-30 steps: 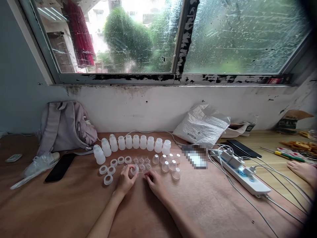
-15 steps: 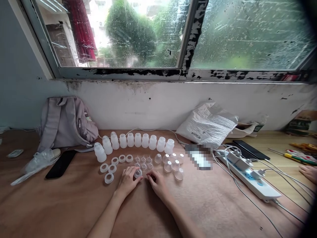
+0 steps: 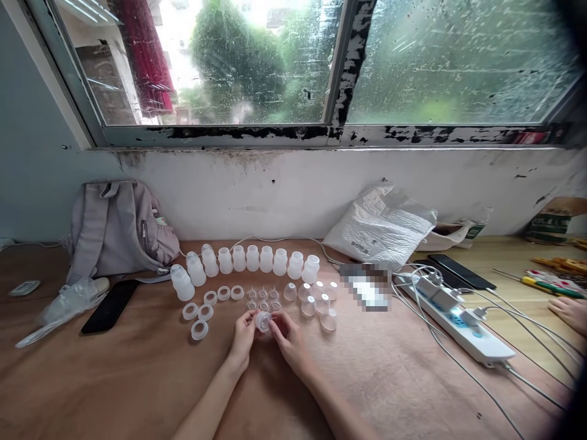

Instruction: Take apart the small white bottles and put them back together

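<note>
Head view, left to right. Backpack (image 3: 117,226) against the wall at left, black phone (image 3: 109,307) lying in front of it. Curved row of small white bottles (image 3: 247,260) at centre frame, loose rings (image 3: 199,330) below its left end.

Left hand (image 3: 243,339) and right hand (image 3: 288,342) meet just below centre. Fingertips of both pinch one small white piece (image 3: 263,321), lifted just off the table (image 3: 114,379).

Step in hand, by the look: fitting or turning that piece between the two hands. Any next move calls for fine fingertip work, the piece being small.

Clear cups (image 3: 321,305) just right of the hands, easily knocked. Power strip (image 3: 463,330) and cords crowd the right. Another person's hand (image 3: 568,311) at the right edge, well apart. Open tabletop in the lower frame.
</note>
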{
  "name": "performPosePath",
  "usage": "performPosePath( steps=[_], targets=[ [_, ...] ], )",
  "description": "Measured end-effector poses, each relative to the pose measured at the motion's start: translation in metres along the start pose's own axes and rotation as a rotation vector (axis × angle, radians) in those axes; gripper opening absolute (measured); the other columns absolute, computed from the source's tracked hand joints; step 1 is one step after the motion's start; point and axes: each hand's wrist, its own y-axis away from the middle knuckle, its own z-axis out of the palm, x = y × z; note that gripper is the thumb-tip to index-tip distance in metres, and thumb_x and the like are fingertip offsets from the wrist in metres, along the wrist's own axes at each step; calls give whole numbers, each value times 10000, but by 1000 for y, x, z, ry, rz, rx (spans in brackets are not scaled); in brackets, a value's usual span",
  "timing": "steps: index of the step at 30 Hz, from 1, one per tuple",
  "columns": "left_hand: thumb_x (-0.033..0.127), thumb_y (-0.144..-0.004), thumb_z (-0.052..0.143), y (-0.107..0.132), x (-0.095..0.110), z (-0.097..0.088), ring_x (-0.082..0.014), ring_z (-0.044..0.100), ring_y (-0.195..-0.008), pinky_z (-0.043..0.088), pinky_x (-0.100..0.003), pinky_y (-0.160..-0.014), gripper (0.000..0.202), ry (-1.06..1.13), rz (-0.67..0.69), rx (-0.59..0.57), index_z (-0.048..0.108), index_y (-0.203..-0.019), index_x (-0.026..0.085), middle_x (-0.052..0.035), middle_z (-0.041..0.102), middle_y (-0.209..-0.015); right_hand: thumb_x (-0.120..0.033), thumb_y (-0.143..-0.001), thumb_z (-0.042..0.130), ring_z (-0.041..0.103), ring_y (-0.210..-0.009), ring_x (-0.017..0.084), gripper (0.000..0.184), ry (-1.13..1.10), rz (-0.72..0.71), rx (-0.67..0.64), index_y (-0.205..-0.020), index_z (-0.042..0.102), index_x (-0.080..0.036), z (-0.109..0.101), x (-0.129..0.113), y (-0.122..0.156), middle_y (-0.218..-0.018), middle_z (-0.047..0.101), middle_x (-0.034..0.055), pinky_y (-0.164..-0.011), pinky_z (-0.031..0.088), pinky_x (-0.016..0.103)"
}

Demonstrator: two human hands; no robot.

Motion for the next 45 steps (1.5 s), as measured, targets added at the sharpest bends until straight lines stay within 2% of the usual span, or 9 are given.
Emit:
performPosePath(
  steps=[3,6,9,11,16,28,35,40,45],
  targets=[
    [422,-675,599,1,-1,12,-128,606,-602,449,-201,-503,321,179,-146,-54,541,-865,170,-45,643,-775,-431,-721,549,480,-520,129,254,-78,67,61,-782,611,-192,-3,6,-4,-640,584,13,-477,368,241],
    [411,-704,582,3,-3,15,-127,615,-580,467,-205,-507,316,232,-162,-70,523,-902,173,-45,645,-756,-442,-721,543,405,-424,96,278,-120,130,36,-778,631,-184,-8,12,-8,-573,556,-3,-402,306,228],
    [493,-762,470,5,-3,11,-151,627,-589,483,-233,-507,387,289,-194,-118,499,-958,161,-64,645,-728,-443,-702,557,397,-410,90,283,-122,149,35,-757,650,-181,-11,18,-10,-569,561,-1,-391,294,230],
    [510,-776,433,7,-2,8,-163,635,-619,495,-249,-537,421,303,-193,-171,489,-990,151,-76,646,-744,-442,-666,589,428,-430,101,274,-126,144,59,-736,653,-184,-12,22,-11,-587,571,4,-398,317,234],
    [390,-749,542,9,-2,6,-171,640,-710,503,-248,-611,390,219,-91,-266,476,-1054,156,-78,632,-868,-424,-662,600,445,-432,95,254,-130,139,35,-750,626,-187,-13,26,-13,-683,586,18,-348,321,215],
    [455,-755,492,6,-8,10,-152,627,-585,508,-254,-530,456,69,-57,-191,441,-1091,151,-59,611,-796,-425,-688,573,453,-401,82,267,-46,128,28,-705,561,-159,-13,28,-16,-600,533,-7,-319,332,193],
    [458,-752,497,4,-9,12,-138,612,-555,496,-232,-500,456,41,-41,-195,462,-1070,133,-56,607,-760,-453,-704,549,429,-366,64,318,-34,168,-61,-765,558,-141,-13,30,-19,-624,537,-3,-284,313,180],
    [423,-753,509,4,-8,10,-142,625,-588,502,-236,-530,442,109,-77,-202,454,-1091,142,-72,617,-830,-439,-697,559,423,-367,54,292,-77,151,-35,-731,526,-152,-11,28,-19,-648,529,-11,-287,315,174],
    [431,-754,500,4,-9,12,-120,601,-513,492,-221,-491,398,50,-83,-184,503,-1007,124,-54,624,-738,-421,-696,560,426,-370,55,269,-91,151,29,-701,478,-166,-10,27,-17,-634,499,-26,-284,308,170]
  ],
)
